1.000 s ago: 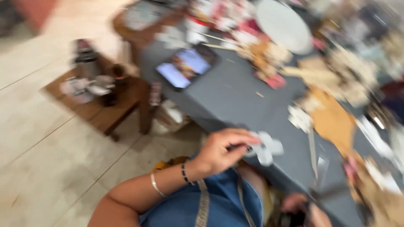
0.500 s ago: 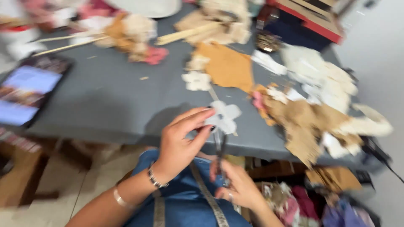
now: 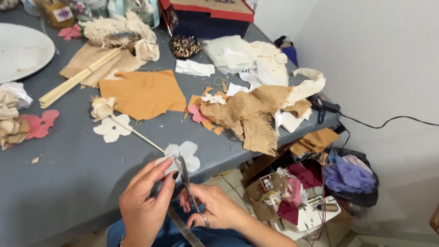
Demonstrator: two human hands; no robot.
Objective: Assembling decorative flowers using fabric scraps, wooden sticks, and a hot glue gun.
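- The left hand (image 3: 145, 203) is seen at 6 o'clock, fingers (image 3: 161, 170) pinched on the lower edge of a white fabric flower piece (image 3: 183, 154), which is held at the near edge of the grey desk (image 3: 68, 178).
- The right hand (image 3: 215, 209) lies just beside it at 5 o'clock, fingers closed through the handles of a pair of scissors (image 3: 187, 183); the blades point up toward 12 o'clock and meet the flower piece.
- A thin wooden stick (image 3: 137, 133) runs from the flower piece toward 10 o'clock, ending at a cream fabric rosebud (image 3: 102, 108) with a white petal cut-out (image 3: 109, 130) under it.
- An ochre fabric square (image 3: 142, 93) lies at 11 o'clock of the hands; frayed burlap (image 3: 249, 114) lies at 1 o'clock, overhanging the desk edge.
- A white plate (image 3: 20, 50) sits far off at 10 o'clock, pink cut-outs (image 3: 39, 124) at 9 o'clock.
- A box of scraps (image 3: 283, 192) stands on the floor at 3 o'clock.
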